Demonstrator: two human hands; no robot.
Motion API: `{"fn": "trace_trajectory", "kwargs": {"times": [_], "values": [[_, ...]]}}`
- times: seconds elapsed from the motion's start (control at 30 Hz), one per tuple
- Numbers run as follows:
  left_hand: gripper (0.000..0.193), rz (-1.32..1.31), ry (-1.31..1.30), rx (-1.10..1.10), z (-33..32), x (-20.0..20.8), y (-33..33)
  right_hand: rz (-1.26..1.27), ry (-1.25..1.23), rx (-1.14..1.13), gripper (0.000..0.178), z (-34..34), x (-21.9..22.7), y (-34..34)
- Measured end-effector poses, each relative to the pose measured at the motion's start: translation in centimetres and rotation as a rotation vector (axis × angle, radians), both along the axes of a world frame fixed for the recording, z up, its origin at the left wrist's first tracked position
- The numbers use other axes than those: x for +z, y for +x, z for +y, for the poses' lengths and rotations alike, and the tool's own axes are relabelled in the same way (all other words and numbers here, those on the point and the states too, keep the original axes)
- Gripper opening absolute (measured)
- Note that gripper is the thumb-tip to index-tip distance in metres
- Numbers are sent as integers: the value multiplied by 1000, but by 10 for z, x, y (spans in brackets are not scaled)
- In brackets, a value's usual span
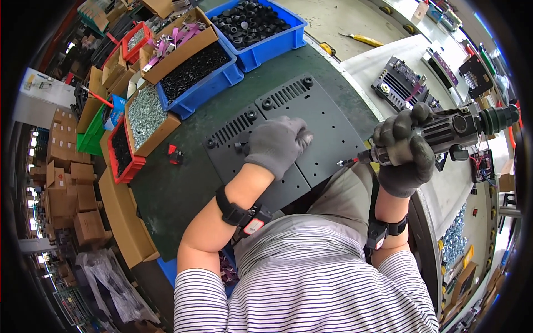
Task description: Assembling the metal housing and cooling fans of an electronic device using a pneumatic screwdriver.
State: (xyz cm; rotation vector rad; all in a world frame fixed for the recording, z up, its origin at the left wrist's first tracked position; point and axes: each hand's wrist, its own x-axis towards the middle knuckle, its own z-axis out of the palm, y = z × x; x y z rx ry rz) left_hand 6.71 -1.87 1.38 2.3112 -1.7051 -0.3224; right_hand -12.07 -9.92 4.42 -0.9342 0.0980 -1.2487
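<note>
Two black metal panels (327, 119) with vent slots and small holes lie side by side on the green work surface. Round black rubber feet (267, 104) sit near their slotted edges. My left hand (277, 144), in a grey glove, rests over the panels with its fingers curled in. Whatever those fingers hold, if anything, is hidden. Beside that hand's wrist side is another black foot (241, 146). My gloved right hand (404, 147) is wrapped round a black power screwdriver (449, 132). Its bit points left, over the panels' near right edge, and a small shiny screw (341, 164) appears at the tip.
Blue bins of black rubber feet (250, 28) and small black parts (191, 72) stand beyond the panels. A carton of silvery screws (145, 119) and a red bin (123, 147) are at left. A small red-and-black part (175, 154) lies nearby. On the right is a circuit assembly (400, 83).
</note>
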Motion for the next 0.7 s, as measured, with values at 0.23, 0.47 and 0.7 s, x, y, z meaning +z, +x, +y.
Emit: {"fn": "trace_trajectory", "kwargs": {"times": [0.23,0.47,0.7], "values": [[27,217,95,-92,0,1,-6,59,-38,-113,46,-19,-8,-25],[26,415,-9,-220,-35,-13,-51,213,-63,-239,44,-27,-8,-12],[26,371,-66,-214,-42,-25,-63,480,-95,-125,46,-37,-22,-4]]}}
